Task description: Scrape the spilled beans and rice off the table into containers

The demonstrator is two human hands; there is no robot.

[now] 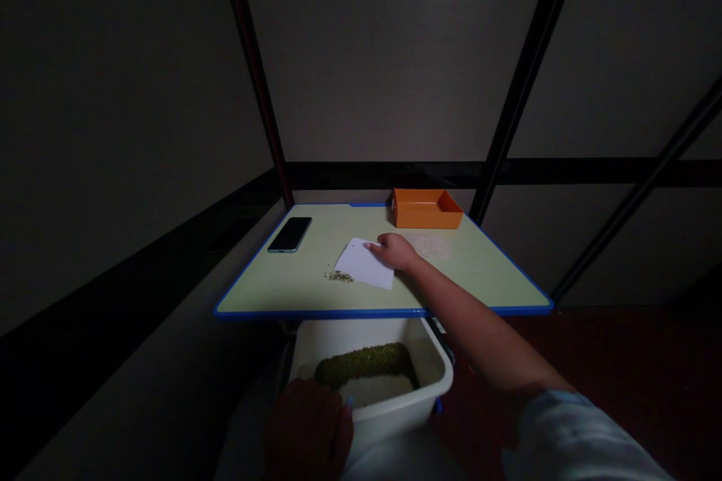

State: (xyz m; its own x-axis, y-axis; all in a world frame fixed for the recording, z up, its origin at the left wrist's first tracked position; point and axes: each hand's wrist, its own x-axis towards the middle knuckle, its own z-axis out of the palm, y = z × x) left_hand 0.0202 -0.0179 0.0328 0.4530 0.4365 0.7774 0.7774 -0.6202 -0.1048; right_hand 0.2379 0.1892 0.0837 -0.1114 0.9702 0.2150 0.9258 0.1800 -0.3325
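My right hand (398, 251) pinches the edge of a white sheet of paper or thin card (366, 265), thumb on top, and holds it low over the table. By the card's lower left edge lies a small scatter of greenish-brown bits (340, 276). My left hand (310, 425) is closed over the near left rim of a white plastic tub (395, 409), with the thumb along the rim. Inside the tub is a heap of green granular material (369, 362), banked toward the far side. Dim light hides part of the left fingers.
A pale table (479, 282) with a blue edge overhangs the tub's far side. On it are a dark-screened phone (290, 234) at left, an orange open box (427, 218) at the back right and a clear, flat plastic piece (432, 244). Wall panels stand behind and at left.
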